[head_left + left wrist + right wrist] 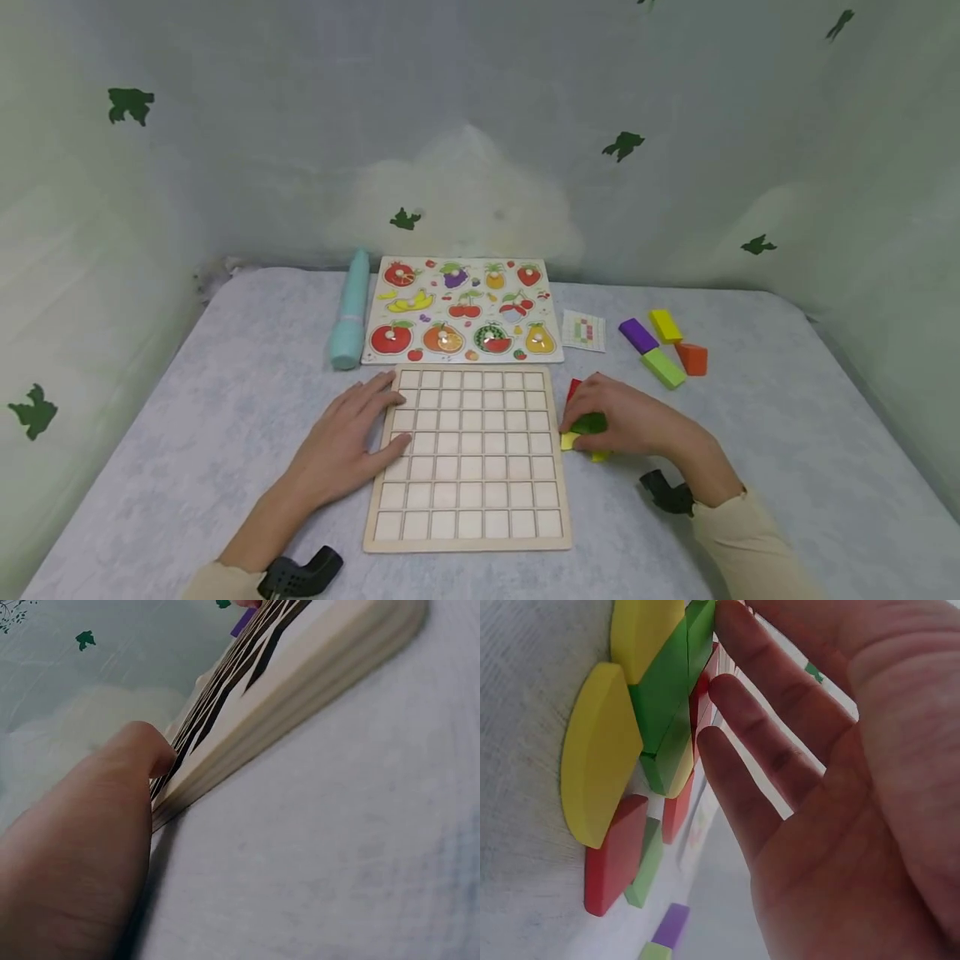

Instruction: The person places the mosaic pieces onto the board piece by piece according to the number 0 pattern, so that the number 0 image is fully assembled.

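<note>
My left hand (pixel 341 446) rests at the left edge of a wooden grid board (pixel 471 542), fingers spread and thumb over its rim; the thumb (pixel 97 817) shows against the board's side in the left wrist view. Just right of the board, my right hand (pixel 626 417) bends over a cluster of coloured blocks. A yellow block (pixel 567 442) lies at its thumb and index fingertips; I cannot tell whether they pinch it. A green block (pixel 590 423) shows under the palm. In the right wrist view, fingertips reach beside green blocks (pixel 660 712), with a rounded yellow block (pixel 600 757) and a red block (pixel 615 859) nearby.
Behind the board lies a fruit puzzle (pixel 462 310), with a light-blue tapered roll (pixel 350 317) on its left and a small printed card (pixel 583 331) on its right. Purple (pixel 638 336), yellow (pixel 665 326), lime-green (pixel 663 368) and orange blocks (pixel 692 359) lie farther right.
</note>
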A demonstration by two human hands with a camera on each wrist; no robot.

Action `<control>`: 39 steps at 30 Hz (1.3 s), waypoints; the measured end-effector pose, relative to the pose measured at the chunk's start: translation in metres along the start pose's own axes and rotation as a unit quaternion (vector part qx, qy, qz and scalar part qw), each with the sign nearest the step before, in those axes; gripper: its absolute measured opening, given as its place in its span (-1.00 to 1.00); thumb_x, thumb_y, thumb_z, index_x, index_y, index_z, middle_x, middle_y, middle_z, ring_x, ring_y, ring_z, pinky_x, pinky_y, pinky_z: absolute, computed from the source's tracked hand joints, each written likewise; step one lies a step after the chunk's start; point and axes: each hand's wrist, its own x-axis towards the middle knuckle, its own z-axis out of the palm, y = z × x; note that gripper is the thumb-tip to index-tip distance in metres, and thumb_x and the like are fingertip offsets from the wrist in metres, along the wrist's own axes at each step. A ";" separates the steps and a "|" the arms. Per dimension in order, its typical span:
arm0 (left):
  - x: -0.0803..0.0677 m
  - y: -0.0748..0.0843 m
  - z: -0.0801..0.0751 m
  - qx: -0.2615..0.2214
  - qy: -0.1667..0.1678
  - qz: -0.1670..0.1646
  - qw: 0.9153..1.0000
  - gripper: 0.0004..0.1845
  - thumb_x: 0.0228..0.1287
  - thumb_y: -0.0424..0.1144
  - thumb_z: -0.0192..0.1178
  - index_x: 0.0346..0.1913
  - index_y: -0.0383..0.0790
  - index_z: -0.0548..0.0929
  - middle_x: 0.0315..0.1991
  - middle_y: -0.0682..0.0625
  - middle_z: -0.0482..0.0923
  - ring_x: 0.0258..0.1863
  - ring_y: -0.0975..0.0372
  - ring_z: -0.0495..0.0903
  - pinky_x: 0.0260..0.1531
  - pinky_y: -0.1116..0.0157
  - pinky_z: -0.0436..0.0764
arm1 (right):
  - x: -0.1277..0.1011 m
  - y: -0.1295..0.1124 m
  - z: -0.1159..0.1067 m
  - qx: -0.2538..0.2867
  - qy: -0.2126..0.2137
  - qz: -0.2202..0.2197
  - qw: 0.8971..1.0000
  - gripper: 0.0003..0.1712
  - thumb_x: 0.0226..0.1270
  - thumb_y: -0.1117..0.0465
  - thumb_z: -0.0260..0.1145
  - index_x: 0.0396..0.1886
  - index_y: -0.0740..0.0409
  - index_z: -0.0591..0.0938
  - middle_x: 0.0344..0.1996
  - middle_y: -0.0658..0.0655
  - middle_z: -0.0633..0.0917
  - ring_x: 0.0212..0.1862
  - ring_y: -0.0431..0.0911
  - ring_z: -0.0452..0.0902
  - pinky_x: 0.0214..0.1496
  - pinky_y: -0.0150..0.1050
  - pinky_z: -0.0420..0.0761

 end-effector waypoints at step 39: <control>0.000 0.002 0.000 0.056 -0.032 0.033 0.997 -0.16 0.23 0.35 0.28 0.43 -0.11 0.50 0.59 -0.04 0.25 0.58 0.04 0.22 0.57 -0.08 0.09 | 0.003 -0.005 0.003 -0.048 0.036 0.027 0.998 -0.65 0.21 0.05 0.59 0.00 -0.13 0.78 -0.13 -0.26 0.73 0.03 -0.19 0.47 0.12 -0.12 0.63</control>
